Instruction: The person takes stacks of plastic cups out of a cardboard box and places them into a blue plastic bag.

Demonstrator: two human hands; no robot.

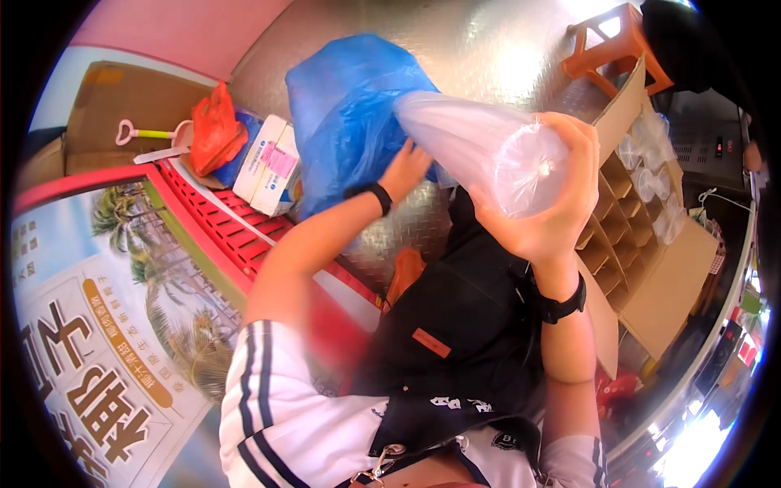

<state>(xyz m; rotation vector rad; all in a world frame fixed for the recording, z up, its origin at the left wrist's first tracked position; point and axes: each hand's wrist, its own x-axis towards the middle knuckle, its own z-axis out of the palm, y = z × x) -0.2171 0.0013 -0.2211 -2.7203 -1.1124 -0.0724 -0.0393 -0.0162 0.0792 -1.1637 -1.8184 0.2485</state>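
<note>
Sleeve of stacked clear plastic cups (480, 146), long axis running from the blue plastic bag (346, 114) toward the camera. Right hand (549, 207) is wrapped closed around the near end, held high. Left hand (404, 169) touches the far end at the bag's edge; fingers hidden, grip unclear. Cardboard divider box (630, 203) sits just right, red crate (220, 215) left; open metal floor (480, 49) beyond.

Metal floor and what I see lying on it

I see a patterned metal floor (455, 49). On it stand a blue plastic bag (342, 114), an orange stool (614, 41), a cardboard box with dividers (643, 268) and white boxes (268, 163) beside the red crate (220, 220).
</note>
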